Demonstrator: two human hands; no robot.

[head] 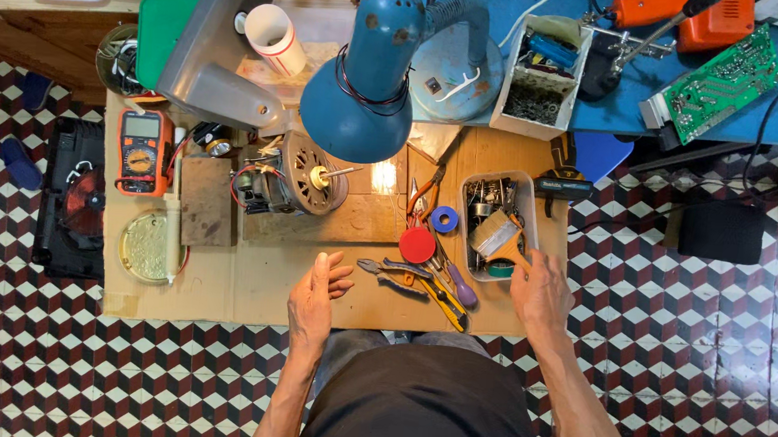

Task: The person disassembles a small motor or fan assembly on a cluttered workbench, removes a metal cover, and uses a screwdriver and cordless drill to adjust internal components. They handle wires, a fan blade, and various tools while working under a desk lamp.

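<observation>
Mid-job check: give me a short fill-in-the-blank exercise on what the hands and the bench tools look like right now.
1. The right hand grips the wooden-handled paintbrush over the clear plastic ____ of parts.
2. The left hand is open and holds ____.
3. The grey electric motor sits beneath the ____ metal desk lamp.
4. The multimeter left of the motor is ____.

Missing words: tray; nothing; blue; orange
</observation>
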